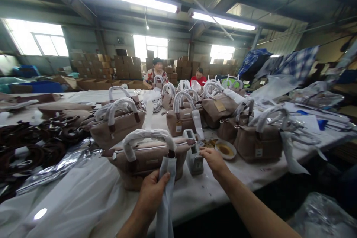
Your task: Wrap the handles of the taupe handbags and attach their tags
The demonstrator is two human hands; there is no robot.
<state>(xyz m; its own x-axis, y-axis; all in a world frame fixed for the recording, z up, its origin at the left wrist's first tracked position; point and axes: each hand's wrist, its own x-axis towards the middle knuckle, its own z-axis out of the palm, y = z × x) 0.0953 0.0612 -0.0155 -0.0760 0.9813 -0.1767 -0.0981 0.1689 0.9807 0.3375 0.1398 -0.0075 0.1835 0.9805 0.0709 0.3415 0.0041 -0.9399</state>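
Note:
A taupe handbag (147, 160) with white-wrapped handles lies on the white table (195, 193) right in front of me. My left hand (152, 193) grips a long strip of white wrapping paper (166, 193) that hangs down from the bag's handle. My right hand (213, 160) reaches forward with fingers curled at a grey tape dispenser (193, 154) standing beside the bag. Whether the right hand pinches tape is unclear.
Several more taupe handbags (258, 139) with wrapped handles fill the table. Dark brown straps (33, 145) are piled at left, with clear plastic bags (55, 171) beside them. A small dish (225, 149) sits near the dispenser. Two people (157, 72) work at the far end, before stacked cartons.

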